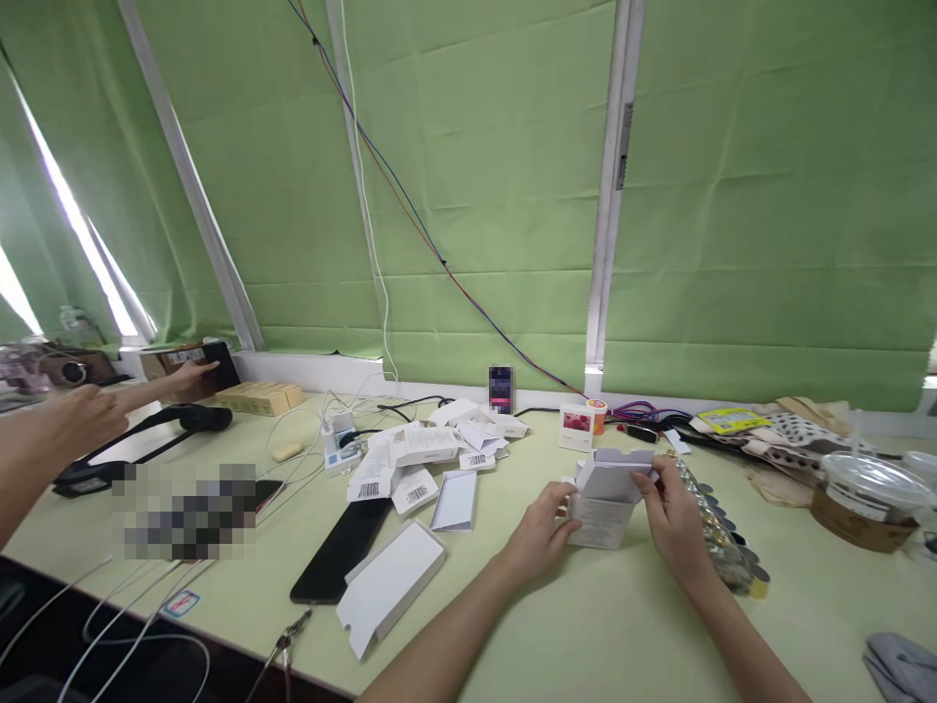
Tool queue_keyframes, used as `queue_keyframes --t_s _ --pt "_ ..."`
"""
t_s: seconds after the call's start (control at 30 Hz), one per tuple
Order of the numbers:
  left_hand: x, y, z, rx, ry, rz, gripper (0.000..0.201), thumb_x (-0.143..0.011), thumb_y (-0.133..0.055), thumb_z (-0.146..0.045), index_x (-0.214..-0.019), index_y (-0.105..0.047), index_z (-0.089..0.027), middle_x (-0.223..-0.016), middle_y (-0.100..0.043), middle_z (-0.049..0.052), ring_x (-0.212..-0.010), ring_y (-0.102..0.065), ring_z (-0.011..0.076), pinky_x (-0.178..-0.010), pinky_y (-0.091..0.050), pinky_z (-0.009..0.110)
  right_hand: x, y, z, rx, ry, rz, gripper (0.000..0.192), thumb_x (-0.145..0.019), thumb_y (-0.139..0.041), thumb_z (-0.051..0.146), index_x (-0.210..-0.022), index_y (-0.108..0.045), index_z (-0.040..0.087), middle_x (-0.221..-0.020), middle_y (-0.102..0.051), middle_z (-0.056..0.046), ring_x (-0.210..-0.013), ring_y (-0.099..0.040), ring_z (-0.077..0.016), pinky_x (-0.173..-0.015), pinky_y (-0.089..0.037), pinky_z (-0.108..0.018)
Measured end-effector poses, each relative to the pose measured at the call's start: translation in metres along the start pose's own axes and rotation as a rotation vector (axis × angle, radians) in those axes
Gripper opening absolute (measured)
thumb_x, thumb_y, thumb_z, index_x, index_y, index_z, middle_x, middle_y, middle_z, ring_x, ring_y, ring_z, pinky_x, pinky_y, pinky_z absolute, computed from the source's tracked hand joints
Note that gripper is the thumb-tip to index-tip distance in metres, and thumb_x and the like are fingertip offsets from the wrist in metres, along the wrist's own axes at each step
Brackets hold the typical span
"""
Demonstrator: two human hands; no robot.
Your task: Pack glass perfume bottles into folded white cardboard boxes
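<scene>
Between my two hands, just above the pale table, is a small white cardboard box (601, 522) with printed text on its front and raised flaps on top. My left hand (543, 525) grips its left side, thumb on the front and fingers behind. My right hand (672, 508) pinches the flap at the upper right. The box's inside cannot be seen. Left of my forearm lies a white carton (395, 581) with its end flap out, partly over a black phone (341, 557). Behind it sits an open shallow white tray (455, 502).
A heap of flattened white boxes (425, 446) lies behind. To the right are a bag of small metallic pieces (721, 537) and a lidded plastic cup (868, 498). Cables and a power strip (340, 444) stand left. Another person's hands (92, 415) reach in at far left.
</scene>
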State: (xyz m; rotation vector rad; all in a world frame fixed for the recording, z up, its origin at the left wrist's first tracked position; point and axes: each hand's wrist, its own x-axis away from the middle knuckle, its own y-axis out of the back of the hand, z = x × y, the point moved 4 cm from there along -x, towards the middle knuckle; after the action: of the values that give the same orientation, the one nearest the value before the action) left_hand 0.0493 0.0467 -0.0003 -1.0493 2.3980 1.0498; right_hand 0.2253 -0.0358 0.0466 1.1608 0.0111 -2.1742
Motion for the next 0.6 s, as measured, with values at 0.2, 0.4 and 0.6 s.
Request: queue_keyframes --t_s 0.2,0.4,0.6 --pt "0.001 0.001 0.004 0.047 0.049 -0.005 0.038 -0.086 -0.051 -0.016 -0.121 -0.041 -0.026 -0.119 -0.050 0.006 -0.102 -0.054 0.0181 -0.092 -0.049 0.039 0.001 0.004 0.014 0.009 0.187 -0.079 0.009 -0.090 -0.050 0.028 -0.086 -0.051 0.020 -0.086 -0.052 -0.004 -0.068 -0.047 -0.0159 -0.061 -0.041 -0.029" --pt "0.001 0.002 0.006 0.158 0.120 0.002 0.061 -0.080 -0.055 -0.011 -0.134 -0.033 -0.029 -0.129 -0.048 0.009 -0.100 -0.055 0.0187 -0.089 -0.051 0.039 0.005 0.002 0.013 -0.015 0.260 -0.024 0.010 -0.089 -0.052 0.025 -0.097 -0.052 0.020 -0.086 -0.055 -0.004 -0.071 -0.052 -0.0163 -0.062 -0.044 -0.028" --pt "-0.002 0.007 0.002 0.150 0.129 0.044 0.081 -0.074 -0.061 -0.008 -0.142 -0.024 -0.033 -0.132 -0.045 0.009 -0.098 -0.055 0.0184 -0.087 -0.052 0.040 0.008 0.000 0.013 0.047 0.298 0.037 0.011 -0.091 -0.048 0.026 -0.098 -0.053 0.020 -0.079 -0.058 -0.003 -0.070 -0.055 -0.0174 -0.063 -0.046 -0.030"
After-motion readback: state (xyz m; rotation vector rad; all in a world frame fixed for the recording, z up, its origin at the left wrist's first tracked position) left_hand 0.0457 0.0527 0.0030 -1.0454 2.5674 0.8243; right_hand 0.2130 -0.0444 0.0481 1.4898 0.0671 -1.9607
